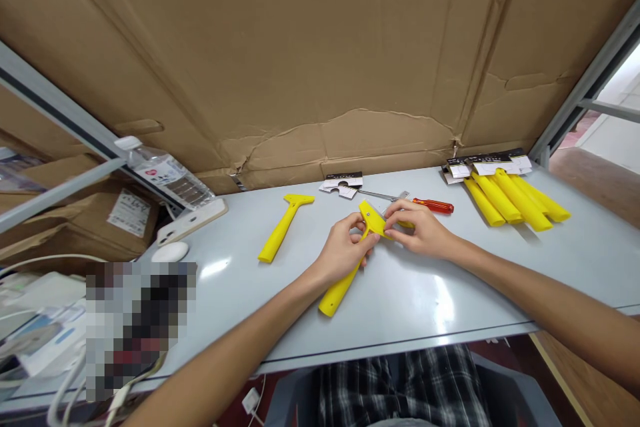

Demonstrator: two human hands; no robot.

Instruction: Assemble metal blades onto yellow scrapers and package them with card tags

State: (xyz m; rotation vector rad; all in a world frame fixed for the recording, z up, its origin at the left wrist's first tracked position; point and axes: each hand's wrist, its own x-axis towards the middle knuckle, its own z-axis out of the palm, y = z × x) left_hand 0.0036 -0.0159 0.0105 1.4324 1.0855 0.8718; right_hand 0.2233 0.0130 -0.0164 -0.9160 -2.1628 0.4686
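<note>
Plaid-clothed lap (pixel 353 390) lies nearest, then one yellow scraper (pixel 340 293) above the desk (pixel 220 293), left hand (pixel 346 247) wrapped round its neck, right hand (pixel 425 230) pinching narrowly at its head, apparently mid-adjustment there, the next move likely calling for firm support and careful fingertips.

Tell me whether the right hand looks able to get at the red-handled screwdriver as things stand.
Probably yes: the red-handled screwdriver lies just beyond the right hand, nothing on its handle, though those fingers would likely have to leave the held yellow tool first.
</note>
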